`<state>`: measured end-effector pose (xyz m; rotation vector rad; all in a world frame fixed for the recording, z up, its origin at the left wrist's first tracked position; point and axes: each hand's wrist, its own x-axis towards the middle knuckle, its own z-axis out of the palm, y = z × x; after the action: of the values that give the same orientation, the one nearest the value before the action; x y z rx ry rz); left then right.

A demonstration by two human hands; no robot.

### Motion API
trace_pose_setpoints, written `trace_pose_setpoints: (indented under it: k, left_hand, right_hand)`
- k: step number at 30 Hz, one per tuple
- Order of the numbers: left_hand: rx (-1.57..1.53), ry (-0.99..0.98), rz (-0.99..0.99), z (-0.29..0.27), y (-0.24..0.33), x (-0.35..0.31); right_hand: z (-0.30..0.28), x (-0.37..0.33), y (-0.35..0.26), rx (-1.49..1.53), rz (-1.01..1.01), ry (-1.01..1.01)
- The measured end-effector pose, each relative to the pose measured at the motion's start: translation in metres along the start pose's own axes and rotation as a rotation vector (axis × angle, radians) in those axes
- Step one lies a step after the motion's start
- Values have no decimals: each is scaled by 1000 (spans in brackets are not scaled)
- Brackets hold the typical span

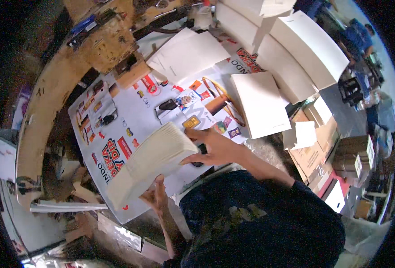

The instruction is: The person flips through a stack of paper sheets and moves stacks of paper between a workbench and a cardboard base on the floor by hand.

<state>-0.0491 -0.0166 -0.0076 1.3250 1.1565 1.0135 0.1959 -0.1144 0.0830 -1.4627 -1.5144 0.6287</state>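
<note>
A thick stack of cream paper sheets (150, 154) is held tilted over the printed table cover, its layered edges facing up. My right hand (215, 146) grips its right end, with the thumb on the near side and the fingers over the far corner. Under its near long edge, my left hand (155, 194) holds the stack with the thumb raised against it; the other fingers are partly hidden. Beyond the stack lie loose white sheets (188, 53) on the cover. A neat pile of white paper (260, 105) rests to the right of my right hand.
The white table cover (150, 111) carries colourful prints. Tall paper stacks (309, 47) line the far right side. A worn wooden ledge (50, 102) curves along the left. Cardboard boxes (311, 154) sit at the right, and a person in blue (358, 38) is in the background.
</note>
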Motion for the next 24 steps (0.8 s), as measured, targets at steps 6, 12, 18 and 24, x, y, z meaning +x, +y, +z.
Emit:
trace_pose_setpoints:
  k: [6,12,18,24]
  left_hand:
    - [72,-54,214,20,-1,-4]
    - [-28,-118,262,20,-20,4]
    - [569,-542,640,9,126,41]
    - [750,-1039,1205,96,214,42]
  right_hand:
    - [11,-19,21,-163,44,58]
    - [-15,-27,-7,-218,203,-11]
    - [-96,-48,-110,-248,379,47]
    - [-80,-106,-70,-196,194,20]
